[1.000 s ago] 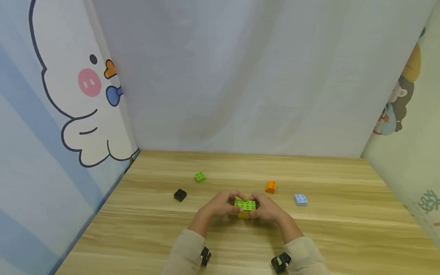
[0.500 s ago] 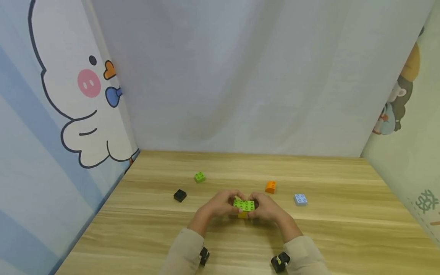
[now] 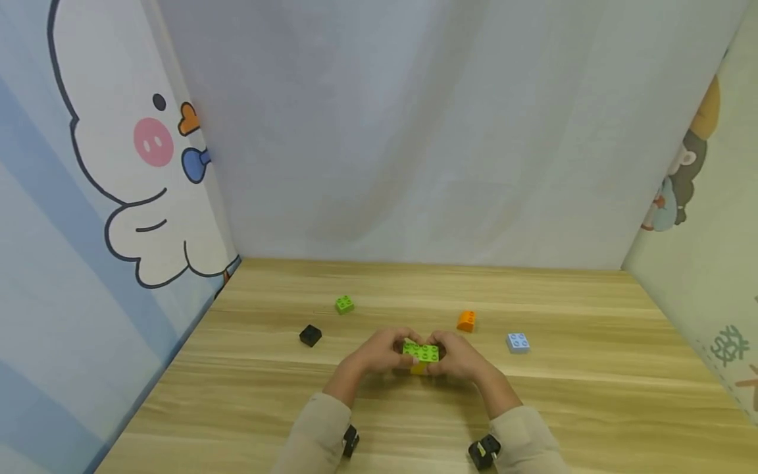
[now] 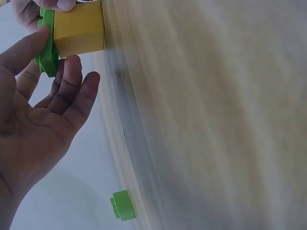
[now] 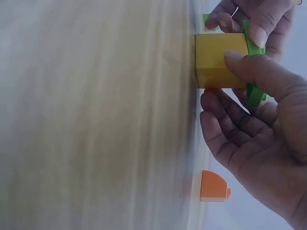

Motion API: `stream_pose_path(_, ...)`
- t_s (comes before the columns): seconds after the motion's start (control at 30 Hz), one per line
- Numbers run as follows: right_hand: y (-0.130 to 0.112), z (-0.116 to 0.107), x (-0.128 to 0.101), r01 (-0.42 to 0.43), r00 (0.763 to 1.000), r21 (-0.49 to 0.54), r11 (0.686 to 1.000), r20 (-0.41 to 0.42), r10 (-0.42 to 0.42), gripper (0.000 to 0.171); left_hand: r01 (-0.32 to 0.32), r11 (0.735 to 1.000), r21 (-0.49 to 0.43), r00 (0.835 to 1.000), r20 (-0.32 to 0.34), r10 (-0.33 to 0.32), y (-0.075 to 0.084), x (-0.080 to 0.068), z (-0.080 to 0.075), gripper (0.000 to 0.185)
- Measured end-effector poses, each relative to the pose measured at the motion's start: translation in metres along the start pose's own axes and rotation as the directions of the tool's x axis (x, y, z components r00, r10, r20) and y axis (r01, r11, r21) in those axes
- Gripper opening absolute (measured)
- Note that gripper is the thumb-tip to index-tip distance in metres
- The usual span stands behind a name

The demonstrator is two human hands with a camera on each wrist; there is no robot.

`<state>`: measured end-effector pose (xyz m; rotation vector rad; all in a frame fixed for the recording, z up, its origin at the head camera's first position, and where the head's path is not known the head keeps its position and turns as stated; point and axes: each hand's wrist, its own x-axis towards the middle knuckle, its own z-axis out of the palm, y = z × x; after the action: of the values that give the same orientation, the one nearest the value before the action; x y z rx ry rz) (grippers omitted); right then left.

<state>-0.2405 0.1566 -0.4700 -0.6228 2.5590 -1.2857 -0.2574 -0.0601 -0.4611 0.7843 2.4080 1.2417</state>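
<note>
A flat lime-green building brick with several studs sits on top of a yellow block, which stands on the table. My left hand pinches the green brick at its left end, thumb on the near edge. On the other side my right hand holds the yellow block, its thumb pressed on the near face in the right wrist view. In the left wrist view the green brick looks slightly tilted against the yellow block. The far fingers of both hands are partly hidden behind the bricks.
Loose on the wooden table lie a small green brick and a black brick to the left. An orange curved brick and a light blue brick lie to the right. A pale curtain closes off the back.
Almost nothing differs: both hands keep their hold on the green and yellow bricks, and the loose bricks stay put. Only the camera view shifts slightly.
</note>
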Motion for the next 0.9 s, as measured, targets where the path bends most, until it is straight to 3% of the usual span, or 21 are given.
stream_pose_path(0.63,0.0004,-0.0037,-0.0025,0.020,1.000,0.018,1.000,0.009,-0.020,0.034,0.030,0.999,-0.033,1.000,0.000,-0.030,0.0031,0.0005,-0.0008,0.033)
stream_pose_path(0.9,-0.0003,-0.0073,-0.0066,0.035,0.999,0.038,0.999,0.025,-0.036,0.029,0.050,0.997,-0.055,0.998,-0.039,-0.052,0.0003,0.0019,0.0005,0.028)
